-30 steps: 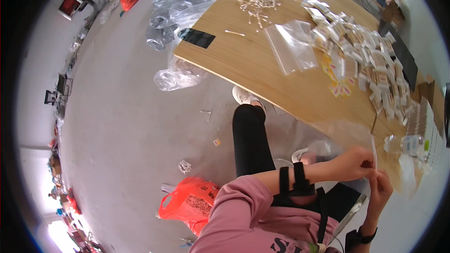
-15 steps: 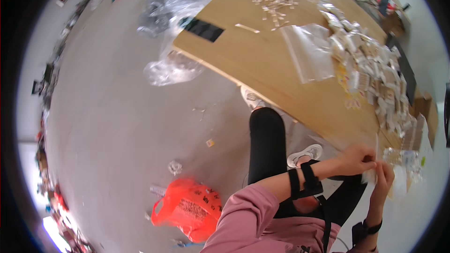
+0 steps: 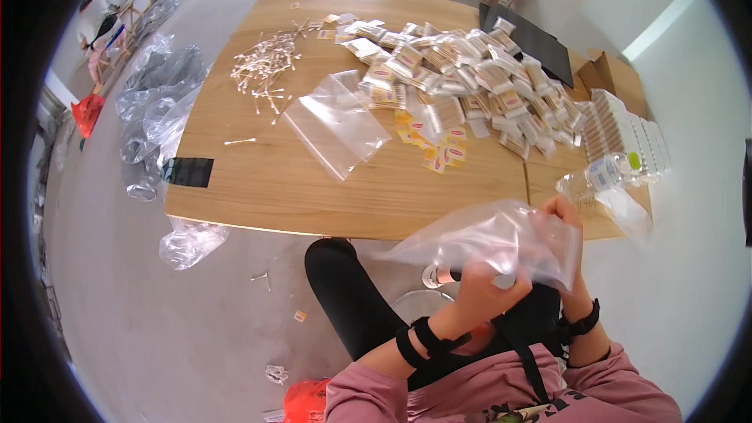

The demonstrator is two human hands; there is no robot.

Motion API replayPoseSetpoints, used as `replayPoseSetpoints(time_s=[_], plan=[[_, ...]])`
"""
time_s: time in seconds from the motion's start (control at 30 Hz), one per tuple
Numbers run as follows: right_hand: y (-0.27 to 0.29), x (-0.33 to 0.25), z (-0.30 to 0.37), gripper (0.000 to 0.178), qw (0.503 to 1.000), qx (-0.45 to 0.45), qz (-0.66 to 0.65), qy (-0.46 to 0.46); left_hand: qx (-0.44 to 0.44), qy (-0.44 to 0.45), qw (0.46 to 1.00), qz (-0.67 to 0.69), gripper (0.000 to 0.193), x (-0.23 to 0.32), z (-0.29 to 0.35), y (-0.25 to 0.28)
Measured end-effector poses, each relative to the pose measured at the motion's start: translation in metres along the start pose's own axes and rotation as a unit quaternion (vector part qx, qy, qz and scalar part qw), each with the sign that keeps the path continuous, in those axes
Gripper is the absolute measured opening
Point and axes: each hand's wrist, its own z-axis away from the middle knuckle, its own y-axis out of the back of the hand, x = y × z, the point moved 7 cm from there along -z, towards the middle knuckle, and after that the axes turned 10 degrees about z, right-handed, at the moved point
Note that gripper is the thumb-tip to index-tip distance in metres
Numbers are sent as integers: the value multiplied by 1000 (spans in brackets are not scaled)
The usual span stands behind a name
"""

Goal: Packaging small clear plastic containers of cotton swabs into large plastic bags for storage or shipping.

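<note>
Over my lap, by the table's near edge, I hold a clear plastic bag [image 3: 458, 239] that spreads out to the left. My left hand [image 3: 492, 291] is closed on its near side. At the far side my right hand [image 3: 560, 227] grips the bag too, its fingers partly seen through the film and somewhat blurred. Another clear plastic bag [image 3: 333, 125] lies flat on the table. Behind it to the right is a heap of cotton swab packets [image 3: 470, 70], with small yellow cards [image 3: 445, 150] in front. Loose cotton swabs [image 3: 266, 63] lie in a pile at the left.
A plastic bottle [image 3: 599, 175] with a green cap lies at the table's right, beside stacked swab packets [image 3: 607, 129]. Further back are a black board [image 3: 533, 39] and a cardboard box [image 3: 615, 82]. Bundled plastic film [image 3: 160, 86] and a red bag [image 3: 305, 401] are on the floor.
My view has swung to the right and levelled, so the whole table shows. My hands, close together before, have moved apart, and the plastic bag between them is now spread out.
</note>
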Motion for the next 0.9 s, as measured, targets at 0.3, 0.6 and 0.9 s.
replayPoseSetpoints(time_s=[0.3, 0.6, 0.9], plan=[[-5, 43, 9, 12, 978, 5, -179, -109, -48, 30, 996, -67, 30, -41, 16, -25], [-5, 37, 27, 6, 999, 30, 18, 33, -35, 32, 993, -112, 17, -54, 8, -16], [-9, 42, 23, 37, 973, 59, -204, -92, -6, 225, 961, 161, 24, -75, 8, -10]])
